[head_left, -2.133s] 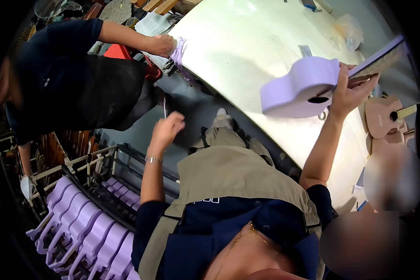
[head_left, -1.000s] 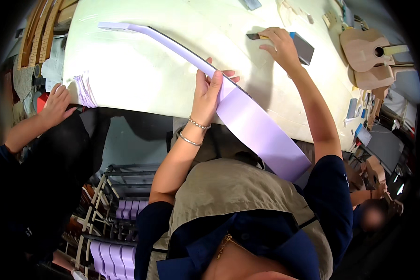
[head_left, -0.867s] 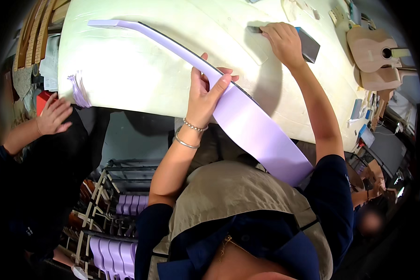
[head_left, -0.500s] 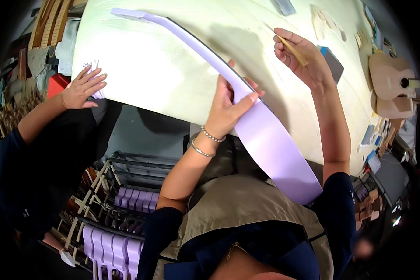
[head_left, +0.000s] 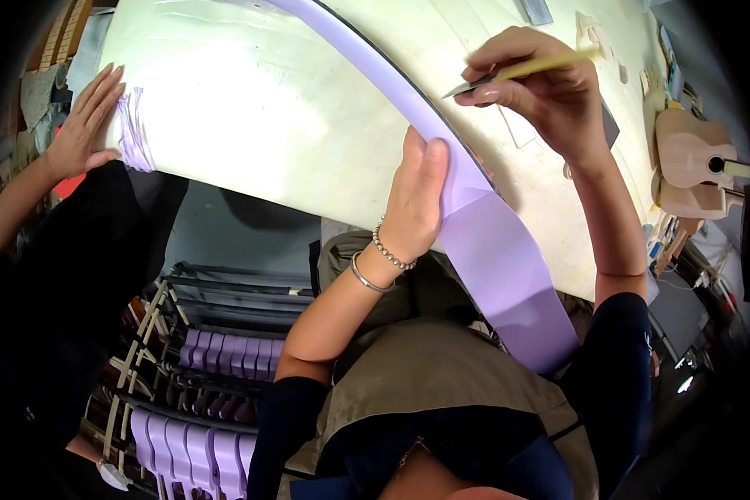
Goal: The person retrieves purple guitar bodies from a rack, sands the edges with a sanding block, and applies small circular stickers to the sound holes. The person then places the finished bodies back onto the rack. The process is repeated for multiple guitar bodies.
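Observation:
A lilac guitar or ukulele (head_left: pixel 496 250) is tilted on its side, its body against my apron and its neck reaching far left across the table. My left hand (head_left: pixel 421 187) is closed around it where the neck meets the body, thumb on the near side; some fingers are hidden behind. A dark edge runs along the neck's far side. My right hand (head_left: pixel 550 100) pinches a craft knife (head_left: pixel 550 64) with a yellow handle and a pointed metal blade. The blade tip points left toward the neck, apart from it by a small gap.
The pale table (head_left: pixel 250 108) lies beneath. At left, a co-worker's hand (head_left: pixel 83 125) rests beside a bundle of lilac strips (head_left: pixel 135 133). Below stands a rack (head_left: pixel 217 287) hung with several lilac necks (head_left: pixel 187 450). Unpainted guitar bodies (head_left: pixel 687 146) stand at far right.
The instrument's neck has shifted up and its body has turned to show more of its side. My right hand has turned the knife, so its blade now points left toward the neck.

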A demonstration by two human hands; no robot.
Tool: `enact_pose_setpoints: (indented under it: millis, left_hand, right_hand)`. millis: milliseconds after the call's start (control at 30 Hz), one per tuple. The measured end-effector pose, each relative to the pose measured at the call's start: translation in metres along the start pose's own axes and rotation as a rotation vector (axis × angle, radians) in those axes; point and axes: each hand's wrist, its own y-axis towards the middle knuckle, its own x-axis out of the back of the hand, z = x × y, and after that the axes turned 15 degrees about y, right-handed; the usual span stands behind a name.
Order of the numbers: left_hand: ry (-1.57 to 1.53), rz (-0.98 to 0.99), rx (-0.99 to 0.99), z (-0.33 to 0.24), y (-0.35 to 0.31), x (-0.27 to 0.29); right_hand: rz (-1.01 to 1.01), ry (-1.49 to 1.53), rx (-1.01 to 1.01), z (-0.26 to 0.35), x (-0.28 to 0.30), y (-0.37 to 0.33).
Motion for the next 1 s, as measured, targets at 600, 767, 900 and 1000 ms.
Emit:
enact_pose_setpoints:
  millis: [600, 767, 900, 1000]
  left_hand:
    - [0.121, -0.051, 0.072, 0.003, 0.001, -0.002]
    - [0.136, -0.051, 0.070, 0.000, 0.002, -0.004]
    - [0.197, -0.067, 0.045, 0.003, 0.002, 0.000]
    - [0.202, -0.076, 0.057, 0.003, 0.002, -0.001]
  right_hand:
    - [0.217, -0.337, -0.132, 0.021, 0.006, -0.024]
    - [0.191, -0.360, -0.086, 0.020, 0.003, -0.024]
    - [0.301, -0.375, -0.085, 0.028, 0.011, -0.043]
    - [0.270, -0.370, -0.059, 0.026, 0.010, -0.045]
